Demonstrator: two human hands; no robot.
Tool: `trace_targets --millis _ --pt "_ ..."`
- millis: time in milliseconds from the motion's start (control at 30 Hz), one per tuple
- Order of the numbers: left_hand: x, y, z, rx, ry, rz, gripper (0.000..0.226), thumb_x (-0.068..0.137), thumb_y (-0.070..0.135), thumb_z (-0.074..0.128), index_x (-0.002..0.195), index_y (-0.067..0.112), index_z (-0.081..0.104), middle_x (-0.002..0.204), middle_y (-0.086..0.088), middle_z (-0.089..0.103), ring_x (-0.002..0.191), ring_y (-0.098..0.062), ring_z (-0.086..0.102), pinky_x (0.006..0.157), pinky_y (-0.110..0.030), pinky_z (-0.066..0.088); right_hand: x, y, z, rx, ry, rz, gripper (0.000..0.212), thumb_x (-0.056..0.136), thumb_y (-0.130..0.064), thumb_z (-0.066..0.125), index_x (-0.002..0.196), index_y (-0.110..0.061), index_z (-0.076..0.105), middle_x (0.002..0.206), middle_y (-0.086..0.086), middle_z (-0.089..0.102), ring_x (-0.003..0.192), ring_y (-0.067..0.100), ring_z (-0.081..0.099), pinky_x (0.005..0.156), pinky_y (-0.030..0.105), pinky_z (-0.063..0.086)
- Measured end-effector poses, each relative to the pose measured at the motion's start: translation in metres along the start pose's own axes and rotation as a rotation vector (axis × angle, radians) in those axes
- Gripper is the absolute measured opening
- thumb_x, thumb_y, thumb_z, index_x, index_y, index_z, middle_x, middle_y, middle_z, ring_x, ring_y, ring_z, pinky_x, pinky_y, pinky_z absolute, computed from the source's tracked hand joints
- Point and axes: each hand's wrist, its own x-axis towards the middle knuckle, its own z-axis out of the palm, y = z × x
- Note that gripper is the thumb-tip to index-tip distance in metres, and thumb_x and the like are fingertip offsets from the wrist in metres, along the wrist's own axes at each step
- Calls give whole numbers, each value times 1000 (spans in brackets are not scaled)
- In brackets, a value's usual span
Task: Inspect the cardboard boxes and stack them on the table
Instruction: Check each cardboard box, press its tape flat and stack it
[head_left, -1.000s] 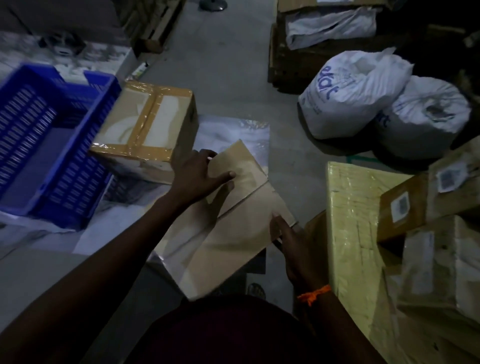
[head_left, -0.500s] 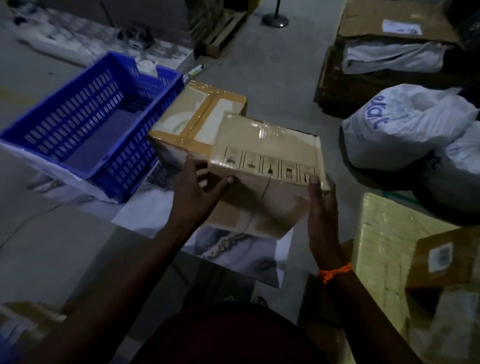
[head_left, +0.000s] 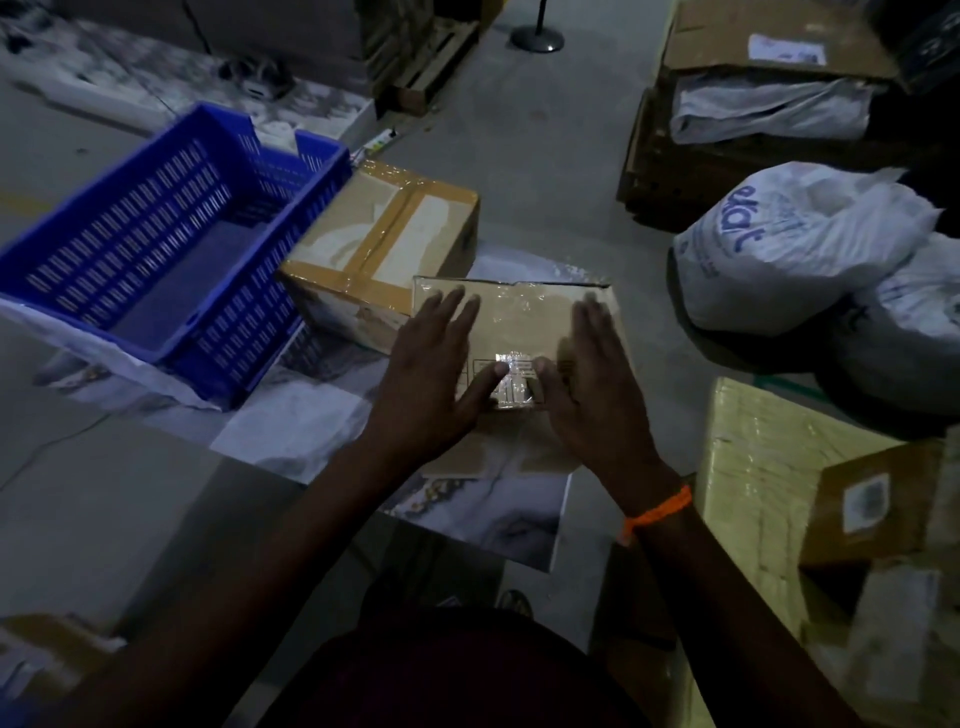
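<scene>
Your left grip (head_left: 431, 379) and right grip (head_left: 592, 384) both lie flat on top of the small cardboard box (head_left: 519, 322). Fingers are straight and spread, palms down. Both are released: neither one curls round an edge or pinches anything. Your two thumbs point inward and almost meet over a shiny patch of clear tape near the front of the box's top.

The box sits on the marble-patterned sheet (head_left: 291, 436) that covers part of the bench (head_left: 119, 499), right in front of you. Its far edge has clear tape across it and looks a little ragged.

A larger taped box (head_left: 384, 244), sealed with brown tape, stands just behind and to the left. Its near right corner is against the small box, or very close; the dim light does not let you tell which.

The blue crate (head_left: 171, 249) stands further left on the same bench. On your right wrist is an orange band (head_left: 660, 512). To the right are a yellow wrapped parcel (head_left: 769, 467) and, beyond it, white sacks (head_left: 789, 239) on the floor.
</scene>
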Motion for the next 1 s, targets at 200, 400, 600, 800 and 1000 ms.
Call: trace_targets --millis 200,400,600,800,1000 --pt "26 -6 16 381 -181 63 74 103 55 18 156 6 36 163 -14 33 152 -30 31 121 -51 22 29 -2 10 -302 -319 -65 92 93 -62 -2 165 -8 14 174 10 7 161 22 5 128 45 7" --pt "20 -2 17 401 -217 50 73 102 51 15 158 6 32 166 -14 27 154 -28 26 124 -49 20 24 1 15 -288 -322 -70 84 98 -58 9 164 -8 20 173 12 15 161 22 10 128 46 9" --pt "19 1 10 379 -220 83 71 105 51 16 156 6 37 163 -15 33 152 -28 31 123 -50 24 21 0 15 -237 -183 -103 71 105 -50 23 158 -6 37 166 14 34 156 25 28 127 48 22" --pt "-24 -15 -10 317 -199 257 58 108 41 26 152 8 44 161 -13 38 150 -27 35 122 -51 29 -19 21 4 -159 61 -380 41 107 -30 50 134 -4 68 142 15 64 137 26 57 117 47 40" --pt "-50 -23 -8 253 -134 252 55 107 38 33 152 8 45 161 -12 36 151 -25 32 123 -49 27 -53 31 1 -255 60 -290 56 100 -42 58 142 -5 60 149 15 56 143 28 50 120 52 35"
